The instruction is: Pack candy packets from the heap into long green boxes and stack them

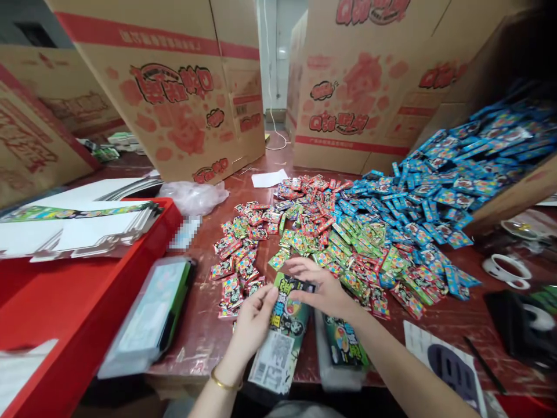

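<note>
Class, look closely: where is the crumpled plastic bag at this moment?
In the head view, the plastic bag lies on the table left of centre, beside the far right corner of the red tray.

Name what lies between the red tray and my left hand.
A plastic-wrapped stack, then tabletop and, nearest the hand, small red packets; the head view shows it.

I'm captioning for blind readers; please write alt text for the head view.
A left hand grips a green-and-black printed packet while the right hand touches its top, over a red table. Beyond, small wrapped packets in red, green and blue lie heaped, blue ones spilling from a cardboard box; at left, a red tray holds card sheets.
</note>
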{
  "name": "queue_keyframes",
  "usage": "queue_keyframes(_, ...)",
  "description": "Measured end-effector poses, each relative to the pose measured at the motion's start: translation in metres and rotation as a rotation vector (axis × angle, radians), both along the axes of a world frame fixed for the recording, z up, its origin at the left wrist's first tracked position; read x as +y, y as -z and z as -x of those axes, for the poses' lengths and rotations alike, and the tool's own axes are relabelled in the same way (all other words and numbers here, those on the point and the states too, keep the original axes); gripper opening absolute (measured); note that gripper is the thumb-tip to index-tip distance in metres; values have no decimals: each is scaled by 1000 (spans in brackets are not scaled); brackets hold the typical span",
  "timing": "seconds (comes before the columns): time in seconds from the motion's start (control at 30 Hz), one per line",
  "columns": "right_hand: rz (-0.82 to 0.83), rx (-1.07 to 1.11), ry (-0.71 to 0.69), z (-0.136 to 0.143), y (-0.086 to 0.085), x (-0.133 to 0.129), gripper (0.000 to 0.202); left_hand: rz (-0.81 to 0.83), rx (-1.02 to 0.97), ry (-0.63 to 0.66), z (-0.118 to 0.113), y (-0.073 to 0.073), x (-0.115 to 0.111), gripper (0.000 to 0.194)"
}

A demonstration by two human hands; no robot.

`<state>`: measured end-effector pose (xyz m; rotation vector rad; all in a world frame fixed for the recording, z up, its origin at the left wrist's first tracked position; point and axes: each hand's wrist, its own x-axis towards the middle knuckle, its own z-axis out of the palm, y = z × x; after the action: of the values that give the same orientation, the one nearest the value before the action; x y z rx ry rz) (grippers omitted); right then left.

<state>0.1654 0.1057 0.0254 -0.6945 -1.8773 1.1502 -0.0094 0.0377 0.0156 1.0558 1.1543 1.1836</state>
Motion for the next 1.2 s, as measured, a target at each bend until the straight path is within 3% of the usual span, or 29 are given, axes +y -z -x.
queue_keyframes(0.17, -123, -178, -121, 46, 3, 38, 28, 166, -143, -183, 35, 6, -9, 45)
queue_keyframes(0.27, -169, -427, 4, 91, 18, 73, 32, 288, -237, -335, 59, 10, -24, 48)
queue_keyframes(0.37, -215, -546, 8, 143, 33, 92, 21, 340, -304, -435, 78, 19, -38, 49)
queue_keyframes(0.53, -404, -672, -275, 223, 40, 78, 16, 453, -381, -709, 89, 30, -51, 25)
queue_keyframes(0.6, -449, -755, -393, 238, 42, 76, 28, 528, -422, -802, 91, 32, -53, 20)
queue_keyframes(0.67, -473, -840, -450, 238, 45, 83, 38, 558, -467, -849, 94, 34, -57, 20)
queue_keyframes(0.73, -487, -904, -448, 219, 47, 97, 39, 559, -499, -871, 98, 37, -63, 21)
queue_keyframes(0.87, -479, -1022, -310, 158, 40, 128, 41, 582, -547, -860, 103, 47, -71, 28)
queue_keyframes(0.97, -458, -1119, -190, 135, 29, 134, 27, 587, -536, -846, 104, 53, -72, 30)
queue_keyframes(1.07, -477, -1122, -162, 153, 26, 120, 20, 566, -527, -841, 103, 53, -70, 27)
queue_keyframes(1.2, -473, -1067, -158, 196, 39, 94, 27, 559, -491, -892, 103, 48, -70, 21)
